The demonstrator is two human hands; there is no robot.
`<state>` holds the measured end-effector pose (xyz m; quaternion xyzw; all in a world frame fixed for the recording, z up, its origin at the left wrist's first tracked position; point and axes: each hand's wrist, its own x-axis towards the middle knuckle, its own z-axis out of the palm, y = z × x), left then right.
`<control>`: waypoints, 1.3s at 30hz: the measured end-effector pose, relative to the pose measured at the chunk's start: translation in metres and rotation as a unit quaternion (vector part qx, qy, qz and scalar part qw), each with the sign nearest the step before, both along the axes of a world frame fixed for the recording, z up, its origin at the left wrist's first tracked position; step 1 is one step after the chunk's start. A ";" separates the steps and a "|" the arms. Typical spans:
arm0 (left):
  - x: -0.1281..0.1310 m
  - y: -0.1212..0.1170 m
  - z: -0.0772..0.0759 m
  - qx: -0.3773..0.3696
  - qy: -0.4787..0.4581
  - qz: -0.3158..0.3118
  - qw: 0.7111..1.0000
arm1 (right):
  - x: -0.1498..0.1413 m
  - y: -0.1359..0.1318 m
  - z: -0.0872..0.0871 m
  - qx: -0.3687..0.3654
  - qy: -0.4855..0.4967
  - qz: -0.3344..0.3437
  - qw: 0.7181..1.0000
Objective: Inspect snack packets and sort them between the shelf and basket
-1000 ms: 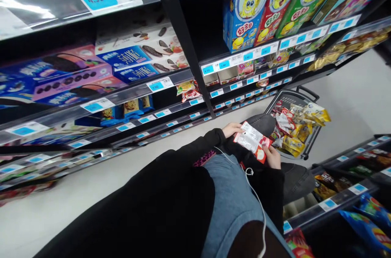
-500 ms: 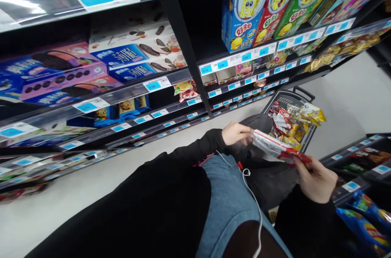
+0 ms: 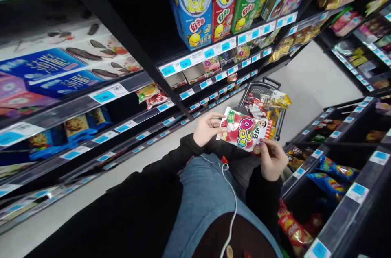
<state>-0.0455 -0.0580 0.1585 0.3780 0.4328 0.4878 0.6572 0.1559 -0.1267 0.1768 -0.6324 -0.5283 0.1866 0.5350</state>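
Observation:
A red and white packet of QQ gummy candy (image 3: 242, 132) is stretched between my two hands, its printed front facing up at me. My left hand (image 3: 209, 129) pinches the packet's left end, thumb on top. At the other end, my right hand (image 3: 273, 158) grips the lower right corner between thumb and fingers. Just beyond the packet stands a dark shopping cart (image 3: 244, 92) piled with red, white and yellow snack bags (image 3: 276, 101). The packet covers part of the cart's near side.
Shelves on the left hold blue cookie boxes (image 3: 51, 62) and cartoon snack boxes (image 3: 194, 14). To the right, dark bins carry blue chip bags (image 3: 328, 184) and a red chip bag (image 3: 293, 229). Pale floor (image 3: 308, 66) runs between the shelves. A white cable (image 3: 233, 209) hangs over my clothes.
The packet has turned from nearly edge-on to face up, still held by both hands. My view has swung right, so more of the right-hand bins and far shelves shows.

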 end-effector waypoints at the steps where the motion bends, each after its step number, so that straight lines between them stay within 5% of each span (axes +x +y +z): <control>1: 0.000 -0.001 0.002 -0.002 -0.008 -0.003 1.000 | -0.004 0.000 -0.001 -0.014 0.040 -0.023 0.999; 7: -0.005 0.002 0.005 -0.013 -0.003 -0.009 1.000 | -0.009 -0.001 -0.001 -0.072 0.158 -0.027 0.984; 10: -0.008 0.007 0.002 -0.006 0.004 -0.025 1.000 | -0.004 -0.003 -0.003 -0.052 0.132 -0.020 0.990; 15: -0.010 0.013 0.011 0.091 -0.012 -0.046 0.995 | 0.005 -0.004 0.008 0.073 0.017 0.085 0.994; 19: -0.005 0.008 0.019 0.037 -0.037 -0.058 0.997 | 0.008 -0.007 0.018 0.103 -0.044 0.036 0.993; 25: 0.001 -0.005 0.014 -0.101 -0.169 -0.120 0.973 | 0.010 -0.014 0.010 0.037 0.034 0.044 0.998; 31: 0.012 -0.010 0.013 -0.049 -0.116 -0.111 0.986 | 0.007 -0.019 0.005 0.018 0.137 0.019 0.990; 39: 0.009 -0.013 0.008 0.040 0.024 -0.180 0.982 | 0.011 -0.022 0.002 -0.223 0.085 0.075 0.968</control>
